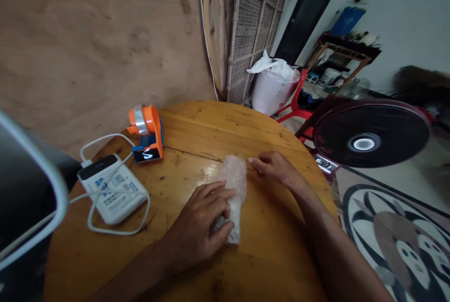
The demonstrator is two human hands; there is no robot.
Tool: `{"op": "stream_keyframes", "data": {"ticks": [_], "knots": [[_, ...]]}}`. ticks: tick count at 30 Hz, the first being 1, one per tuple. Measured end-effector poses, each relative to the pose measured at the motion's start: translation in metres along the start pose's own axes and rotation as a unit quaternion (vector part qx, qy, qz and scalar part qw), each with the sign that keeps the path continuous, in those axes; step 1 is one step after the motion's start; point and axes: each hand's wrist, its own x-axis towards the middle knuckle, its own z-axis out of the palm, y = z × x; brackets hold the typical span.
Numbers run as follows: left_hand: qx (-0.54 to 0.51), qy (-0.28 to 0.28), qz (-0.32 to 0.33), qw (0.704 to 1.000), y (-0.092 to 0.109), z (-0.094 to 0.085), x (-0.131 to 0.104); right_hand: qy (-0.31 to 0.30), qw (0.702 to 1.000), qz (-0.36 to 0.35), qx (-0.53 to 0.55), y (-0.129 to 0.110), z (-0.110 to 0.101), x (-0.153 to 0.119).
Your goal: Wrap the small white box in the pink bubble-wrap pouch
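Observation:
On the round wooden table lies a bundle of clear bubble wrap [235, 175], longer than it is wide. My left hand [202, 220] rests over its left side, with fingers curled on top and the thumb across the lower part, gripping it against the table. A dark patch shows beneath the fingers, but I cannot make out what is inside the wrap. Just right of the bundle's upper end, my right hand [272, 167] hovers apart from it. Its fingers are curled and pressed together; whatever they may hold is hidden.
To the left, a white power bank [114, 189] with a looped white cable sits near an orange and blue stand [149, 133]. Plywood [98, 34] borders the table's far left. A round fan [371, 133], red chair [298, 105] and white sack [274, 86] stand to the right.

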Motion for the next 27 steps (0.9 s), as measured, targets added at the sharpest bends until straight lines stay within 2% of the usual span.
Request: {"op": "stream_keyframes", "data": {"ticks": [1,3,7,13,16,19,22,27], "knots": [[0.001,0.000,0.001,1.000,0.000,0.000,0.000,-0.019,1.000,0.003,-0.007,-0.003,-0.001,-0.002],[0.004,0.001,0.005,1.000,-0.001,0.000,0.001,-0.017,1.000,0.005,-0.012,-0.009,0.005,-0.004],[0.005,0.000,0.013,1.000,-0.002,0.000,0.001,0.051,0.999,0.008,0.008,-0.017,0.025,-0.004],[0.002,0.004,0.010,1.000,-0.002,0.001,-0.001,0.069,0.983,-0.028,0.168,-0.008,0.039,0.002],[-0.001,0.005,0.008,1.000,-0.003,0.002,-0.001,0.053,0.956,-0.025,0.286,-0.007,0.042,0.002],[-0.004,0.001,0.004,1.000,-0.003,0.001,-0.001,0.024,0.920,0.007,0.392,-0.013,0.042,0.000],[-0.008,-0.002,0.000,1.000,-0.002,0.001,-0.001,0.000,0.891,0.034,0.452,-0.021,0.041,-0.001],[-0.008,-0.005,0.002,1.000,-0.001,0.001,-0.001,0.018,0.848,0.040,0.528,-0.027,0.045,-0.001]]}}
